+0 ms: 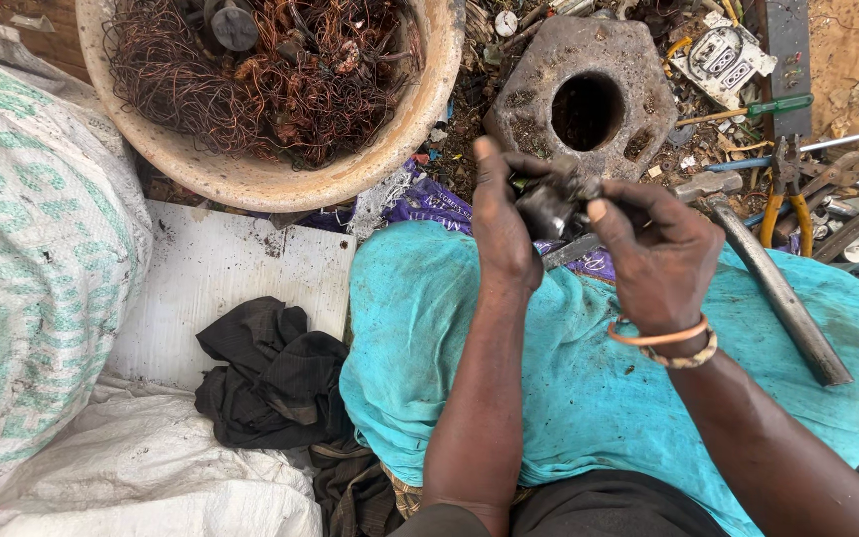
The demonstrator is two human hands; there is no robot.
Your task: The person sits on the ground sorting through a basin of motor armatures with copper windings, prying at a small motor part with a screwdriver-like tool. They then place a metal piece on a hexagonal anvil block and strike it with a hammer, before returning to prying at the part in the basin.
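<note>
black and greasy, the small metal part [552, 204] sits pinched between both sets of fingers, held up over the lap just in front of the stone block. the left hand [502, 224] wraps it from the side, thumb pointing up and away, fingers curled round the back of it. the right hand [660, 254] closes on it from the other side, thumb pressed on top, the other fingers folded under where they cannot be seen clearly. so both hands are clamped on the one part, neither is loose.

to do this bit well, it looks wise to keep the left hand as the steady one and let the right do the twisting or prying, since the part is small and looks slippery with dirt. keeping it low over the turquoise cloth [589, 388] on the lap means anything that drops out lands soft and stays findable, not lost among the scraps on the ground.

further out, the stone block [638, 80] with a round hole lies just beyond the hands. a hammer [773, 283] lies across the right knee, its head near the right hand. pliers [782, 194] with yellow handles and a green-handled screwdriver [748, 109] lie on the ground to the right. a big bowl [251, 179] full of copper wire [270, 80] stands to the upper left, with a woven sack [42, 259] beside it and a dark rag [270, 373] on a white board [221, 268].
</note>
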